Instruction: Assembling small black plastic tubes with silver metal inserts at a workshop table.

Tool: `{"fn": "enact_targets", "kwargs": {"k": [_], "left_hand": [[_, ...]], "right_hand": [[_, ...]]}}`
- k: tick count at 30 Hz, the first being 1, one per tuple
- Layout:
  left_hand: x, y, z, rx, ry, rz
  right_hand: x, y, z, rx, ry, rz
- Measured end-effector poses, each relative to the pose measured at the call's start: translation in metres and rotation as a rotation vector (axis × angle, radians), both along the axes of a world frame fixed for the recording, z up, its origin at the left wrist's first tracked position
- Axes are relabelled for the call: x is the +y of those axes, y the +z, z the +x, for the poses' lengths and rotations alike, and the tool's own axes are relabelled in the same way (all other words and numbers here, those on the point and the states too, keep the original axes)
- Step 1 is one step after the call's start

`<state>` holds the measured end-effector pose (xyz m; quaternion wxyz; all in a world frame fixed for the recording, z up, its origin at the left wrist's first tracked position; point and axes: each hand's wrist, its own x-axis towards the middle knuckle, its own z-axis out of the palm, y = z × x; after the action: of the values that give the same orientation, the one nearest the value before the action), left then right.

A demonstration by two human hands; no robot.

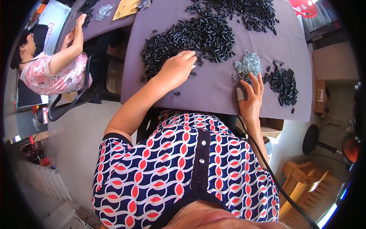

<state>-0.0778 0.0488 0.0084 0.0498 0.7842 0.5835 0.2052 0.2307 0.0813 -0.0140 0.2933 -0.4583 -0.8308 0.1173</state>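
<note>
My left hand (178, 69), a ring on one finger, is at the near edge of a big heap of small black plastic pieces (190, 36). Its fingers are curled together; a black piece shows beside the fingertips, but what they hold is hidden. My right hand (251, 100) has its fingers stretched and apart, touching a small pile of clear plastic pieces (248, 63). A grey cover (240, 94) sits on its thumb. Right of that pile lies a smaller heap of black pieces (283, 84).
A grey-purple cloth covers the table (217, 93). Another black heap (248, 13) lies farther back. At the left, a person (57, 68) in a pink patterned top works at another table beside a black chair (85, 86). A dark cable (274, 175) runs past my right arm.
</note>
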Motion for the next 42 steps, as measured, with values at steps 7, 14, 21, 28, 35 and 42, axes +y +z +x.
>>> {"fn": "enact_targets", "kwargs": {"k": [7,14,21,28,35,42], "left_hand": [[-0.017,0.001,-0.007,-0.098,-0.021,-0.042],[-0.015,0.002,-0.016,-0.067,0.144,0.095],[-0.005,0.012,0.012,-0.119,-0.016,0.059],[-0.041,0.114,0.037,-0.497,-0.332,1.013],[-0.094,0.211,0.045,-0.591,-0.658,1.926],[-0.114,0.236,0.064,-0.712,-1.018,1.382]], "right_hand": [[0.000,0.001,0.001,-0.013,-0.006,-0.038],[0.000,0.003,0.000,-0.001,-0.025,-0.036],[-0.001,0.000,0.004,0.015,-0.039,-0.026],[0.004,-0.008,0.010,0.043,-0.036,-0.012],[0.003,-0.009,0.007,0.062,0.004,0.018],[0.002,-0.011,0.011,0.108,-0.001,-0.004]]}}
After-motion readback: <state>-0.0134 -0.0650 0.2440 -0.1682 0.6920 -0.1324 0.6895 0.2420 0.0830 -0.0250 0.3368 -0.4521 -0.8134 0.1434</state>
